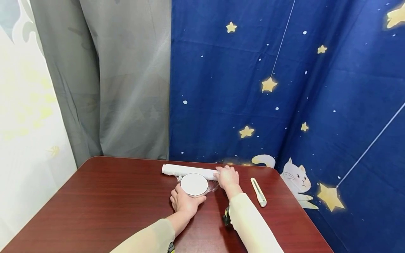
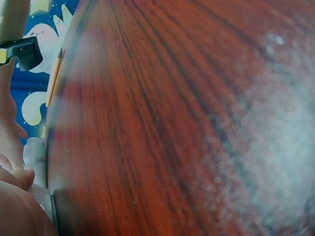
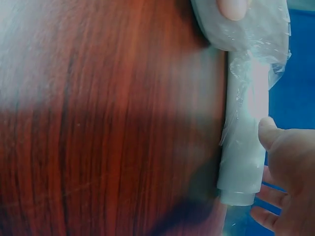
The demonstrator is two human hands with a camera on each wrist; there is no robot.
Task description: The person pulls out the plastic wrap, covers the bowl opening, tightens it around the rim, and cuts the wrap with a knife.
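Note:
A round white dish (image 1: 194, 184) with a thin dark rim sits near the middle of the table. My left hand (image 1: 184, 202) grips its near left side, with the thumb along the front edge. Behind it lies a white roll of cling film (image 1: 186, 171), and clear wrinkled film (image 3: 246, 69) runs from the roll onto the dish. At the roll's right end, my right hand (image 1: 227, 176) holds it. The right wrist view has that thumb on the roll (image 3: 243, 157) and the fingers at its far side. One left-hand digit presses on the dish (image 3: 266, 29) there.
A white utility knife (image 1: 258, 192) lies on the table to the right of my right hand. The dark red table (image 1: 110, 200) ends just behind the roll, with grey curtain (image 1: 136, 88) and blue star-patterned curtain (image 1: 218, 88) hanging beyond.

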